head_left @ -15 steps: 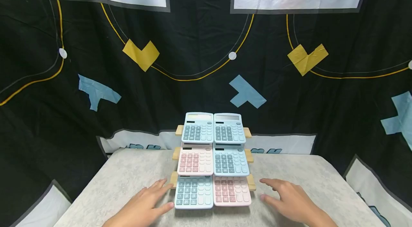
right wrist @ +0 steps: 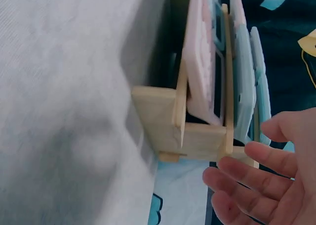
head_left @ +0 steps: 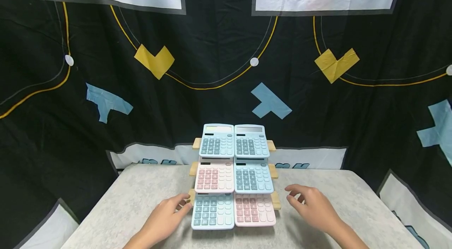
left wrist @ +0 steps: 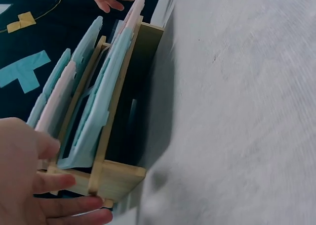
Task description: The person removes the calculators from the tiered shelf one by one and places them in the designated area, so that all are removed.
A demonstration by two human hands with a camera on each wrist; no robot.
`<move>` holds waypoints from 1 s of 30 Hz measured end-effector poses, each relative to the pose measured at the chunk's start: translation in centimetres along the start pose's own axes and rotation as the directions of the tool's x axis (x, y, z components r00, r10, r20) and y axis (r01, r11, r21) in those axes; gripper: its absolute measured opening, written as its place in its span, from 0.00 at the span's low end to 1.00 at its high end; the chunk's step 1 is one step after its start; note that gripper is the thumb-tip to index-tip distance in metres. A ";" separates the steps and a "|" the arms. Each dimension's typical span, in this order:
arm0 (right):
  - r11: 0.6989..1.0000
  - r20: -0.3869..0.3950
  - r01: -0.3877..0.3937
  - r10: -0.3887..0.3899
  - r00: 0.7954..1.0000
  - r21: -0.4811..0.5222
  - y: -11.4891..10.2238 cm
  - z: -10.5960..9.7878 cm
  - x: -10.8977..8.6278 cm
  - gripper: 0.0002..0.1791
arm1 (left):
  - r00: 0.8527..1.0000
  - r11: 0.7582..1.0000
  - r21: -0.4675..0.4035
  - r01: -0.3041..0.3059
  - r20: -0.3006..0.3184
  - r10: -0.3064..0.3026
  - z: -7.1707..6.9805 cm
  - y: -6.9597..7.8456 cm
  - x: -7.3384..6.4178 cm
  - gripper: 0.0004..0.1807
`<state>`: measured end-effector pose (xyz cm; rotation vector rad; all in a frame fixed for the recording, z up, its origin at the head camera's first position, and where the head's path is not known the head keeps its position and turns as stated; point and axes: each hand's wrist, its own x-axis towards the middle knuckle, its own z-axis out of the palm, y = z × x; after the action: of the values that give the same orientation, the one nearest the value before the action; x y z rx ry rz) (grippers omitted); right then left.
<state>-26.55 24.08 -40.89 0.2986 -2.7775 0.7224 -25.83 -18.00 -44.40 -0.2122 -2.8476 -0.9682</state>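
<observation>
Left hand and right hand, relaxed and holding nothing, flank the wooden rack at lower centre of the frame. It looks stiff, likely moderately light, best gripped by its side ends; its smooth plastic calculators could slide.

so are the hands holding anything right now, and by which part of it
The hands hold nothing: left hand and right hand are on either side of the wooden rack, gripping neither it nor its calculators.
</observation>
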 end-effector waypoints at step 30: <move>0.767 0.061 -0.162 0.158 0.986 0.621 -1.5 -0.2 4.6 0.17 | 0.971 0.876 -0.430 0.219 0.010 -0.237 3.0 -1.0 1.4 0.16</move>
<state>-30.47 22.34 -38.68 0.1757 -2.4912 1.6920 -27.64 -16.87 -47.10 0.1109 -2.6211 -1.6240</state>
